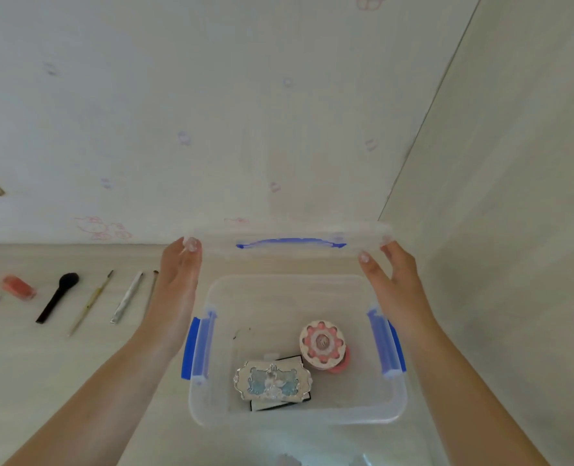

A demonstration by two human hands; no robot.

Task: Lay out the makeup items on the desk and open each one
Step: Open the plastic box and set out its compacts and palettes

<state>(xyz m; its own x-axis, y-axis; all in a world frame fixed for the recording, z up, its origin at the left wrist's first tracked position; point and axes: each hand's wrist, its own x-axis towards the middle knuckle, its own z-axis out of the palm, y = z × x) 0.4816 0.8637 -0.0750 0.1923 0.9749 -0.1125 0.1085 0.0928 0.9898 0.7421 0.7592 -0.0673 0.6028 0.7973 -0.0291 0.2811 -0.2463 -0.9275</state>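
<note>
A clear plastic box [384, 406] with blue side latches stands open on the desk in front of me. Inside lie a round pink flower-patterned compact [322, 343], an ornate silver and blue rectangular compact [272, 381] and a dark flat case [278, 403] under it. I hold the clear lid [289, 233] with its blue handle above the box's far edge. My left hand [181, 267] grips the lid's left end and my right hand [389, 270] grips its right end.
Left of the box, on the pale desk [43, 364], lie a black powder brush [57, 295], a thin brush [90, 302], a silver tube [127, 297], another brush [151, 287] partly behind my wrist, and a red item [18, 287]. Walls stand behind and to the right.
</note>
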